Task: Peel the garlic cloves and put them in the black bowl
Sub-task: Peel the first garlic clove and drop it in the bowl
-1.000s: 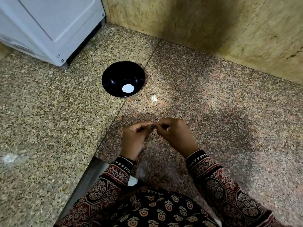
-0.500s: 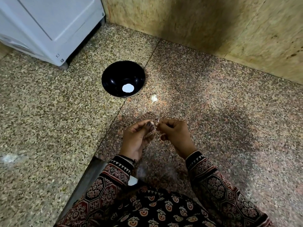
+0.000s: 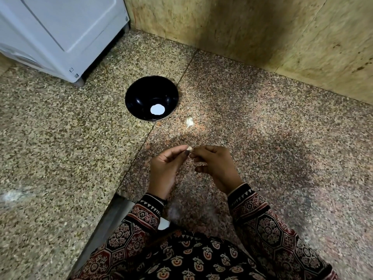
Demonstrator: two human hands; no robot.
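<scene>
A small pale garlic clove (image 3: 189, 148) is pinched between the fingertips of my left hand (image 3: 166, 168) and my right hand (image 3: 215, 165), held just above the granite counter. Most of the clove is hidden by the fingers. The black bowl (image 3: 141, 91) stands farther back and to the left; a bright white round spot shows at its bottom. Another garlic piece (image 3: 189, 122) with pale skin lies on the counter between the bowl and my hands.
A white appliance (image 3: 60, 33) stands at the back left. A tan stone wall (image 3: 262, 37) runs along the back and right. The counter's front edge (image 3: 113, 215) drops off at my left sleeve. Speckled granite (image 3: 292, 158) stretches to the right.
Both hands have stayed together over the same spot, the fingers shifting slightly around the clove. The bowl and the loose garlic piece have not moved.
</scene>
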